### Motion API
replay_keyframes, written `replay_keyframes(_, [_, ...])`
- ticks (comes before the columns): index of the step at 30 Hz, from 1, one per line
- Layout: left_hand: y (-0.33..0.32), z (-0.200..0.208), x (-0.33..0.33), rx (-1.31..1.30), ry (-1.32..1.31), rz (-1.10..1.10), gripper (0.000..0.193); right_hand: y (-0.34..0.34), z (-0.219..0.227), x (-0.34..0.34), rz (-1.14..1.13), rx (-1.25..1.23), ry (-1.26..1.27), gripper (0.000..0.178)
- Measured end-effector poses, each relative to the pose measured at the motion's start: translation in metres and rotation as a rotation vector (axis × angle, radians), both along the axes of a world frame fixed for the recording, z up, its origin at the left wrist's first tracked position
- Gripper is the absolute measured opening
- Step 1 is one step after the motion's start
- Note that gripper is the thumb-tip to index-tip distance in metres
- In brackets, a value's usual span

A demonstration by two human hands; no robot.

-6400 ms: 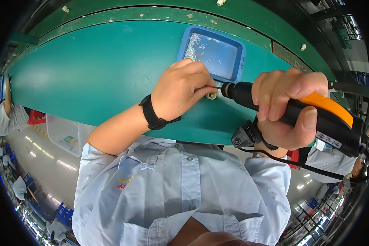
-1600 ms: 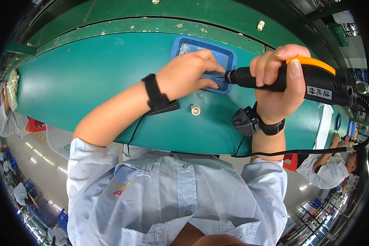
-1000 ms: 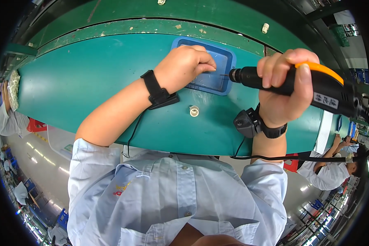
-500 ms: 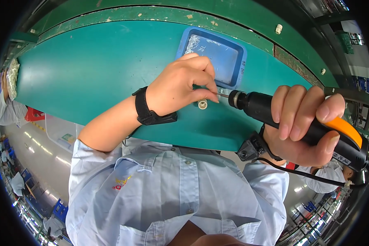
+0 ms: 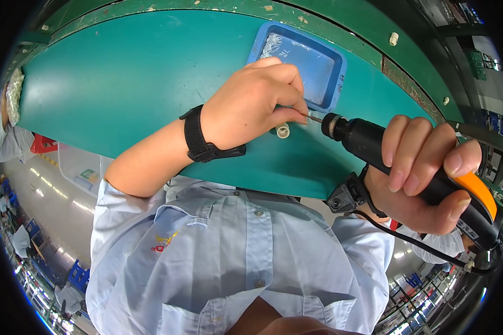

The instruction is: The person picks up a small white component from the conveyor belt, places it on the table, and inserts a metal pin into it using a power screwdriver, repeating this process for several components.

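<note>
My right hand (image 5: 425,173) is wrapped around a black electric screwdriver (image 5: 369,146) with an orange lever and a cord. The tool lies nearly level, and its thin metal bit (image 5: 315,118) points left. My left hand (image 5: 257,103) is closed, thumb and forefinger pinched together at the tip of the bit. Whatever sits between those fingertips is too small to make out. Just under the left thumb shows a small cream-coloured cylindrical part (image 5: 283,131), its hollow round end facing up; I cannot tell whether the hand touches it.
Beyond my left hand, a blue tray (image 5: 341,84) holds many small thin silvery pieces, heaped at its left side. The green tabletop (image 5: 123,84) is bounded by a raised green rail (image 5: 207,8) at the back. A clear bag (image 5: 15,95) lies at the far left end. Other people sit beyond both sides.
The tray, the cream part and both hands appear slightly farther up and right in the picture. My left fingers remain pinched at the bit, and the right hand keeps its grip.
</note>
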State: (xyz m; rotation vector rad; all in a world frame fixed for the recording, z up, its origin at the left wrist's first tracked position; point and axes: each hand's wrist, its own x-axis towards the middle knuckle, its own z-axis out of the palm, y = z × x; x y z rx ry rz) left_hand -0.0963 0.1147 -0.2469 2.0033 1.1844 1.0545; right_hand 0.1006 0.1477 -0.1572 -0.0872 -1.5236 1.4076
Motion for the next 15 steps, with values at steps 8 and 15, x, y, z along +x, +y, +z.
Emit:
replay_keyframes(8, [-0.0021, 0.0008, 0.0016, -0.029, -0.018, 0.013, 0.010, 0.0035, -0.0020, -0.0035, 0.039, -0.045, -0.028, 0.031])
replay_keyframes(15, [0.0014, -0.0071, 0.0010, -0.048, -0.104, -0.012, 0.008, 0.0039, 0.0018, 0.0004, 0.018, -0.010, -0.004, 0.032])
